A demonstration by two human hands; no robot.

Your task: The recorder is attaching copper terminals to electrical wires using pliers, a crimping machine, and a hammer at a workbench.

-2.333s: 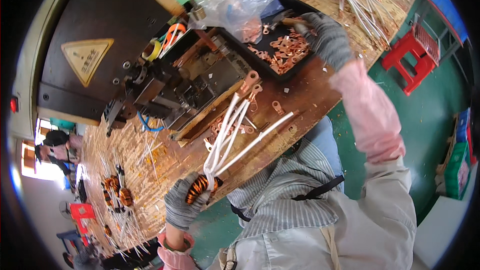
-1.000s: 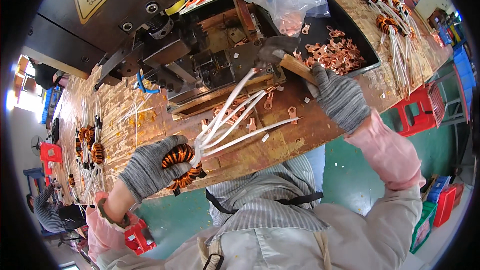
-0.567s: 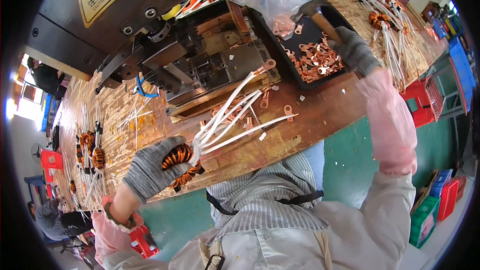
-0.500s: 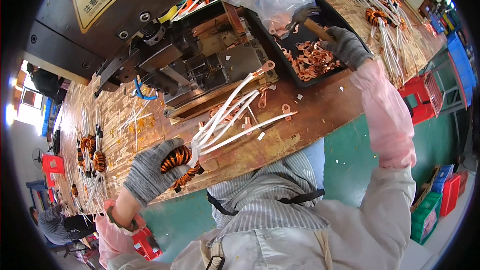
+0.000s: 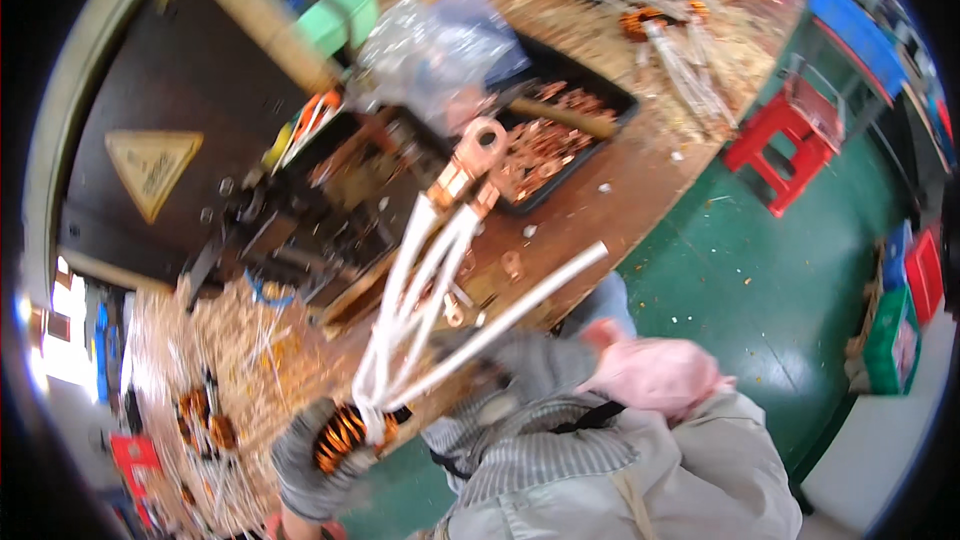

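Note:
My left hand (image 5: 308, 460), in a grey knitted glove, is closed around a wire-wound ring coil (image 5: 342, 436) with orange-brown windings. White sleeved leads (image 5: 385, 335) rise from the coil. Some end in copper ring lugs (image 5: 478, 150), held up toward the camera; one white lead (image 5: 540, 294) points right and shows no lug at its tip. My right hand (image 5: 525, 365), also gloved, is low beside that lead and partly behind it. Motion blur hides its fingers. A hammer's wooden handle (image 5: 565, 118) lies across the black tray (image 5: 626, 108) of loose copper lugs (image 5: 545, 152).
A dark press machine (image 5: 150, 70) stands at the left. Clear plastic bags (image 5: 430, 50) lie by the tray. More coils with white leads (image 5: 650, 25) are at the far right of the bench, others (image 5: 205, 420) at the left. A red stool (image 5: 785, 145) stands on the green floor.
My right hand has let go of the hammer and come down beside the leads. My left hand has moved lower, with the coil's leads lifted closer to the camera. The view has turned.

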